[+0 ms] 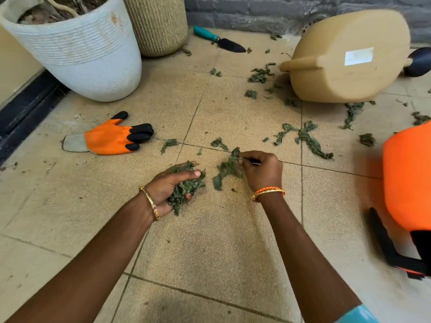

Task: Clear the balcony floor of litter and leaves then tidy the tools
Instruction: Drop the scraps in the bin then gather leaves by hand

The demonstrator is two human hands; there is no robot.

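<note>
On the tiled floor (233,229), hands gripping leaves (186,190), fallen watering can (349,59) beyond.

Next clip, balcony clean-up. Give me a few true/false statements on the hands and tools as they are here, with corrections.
1. The left hand holds a bunch of leaves. True.
2. The right hand is empty. False: it pinches a leaf clump.
3. The watering can stands upright. False: it lies on its side.
4. The orange glove lies on the floor, unworn. True.
5. The trowel has a red handle. False: it is teal.
</note>
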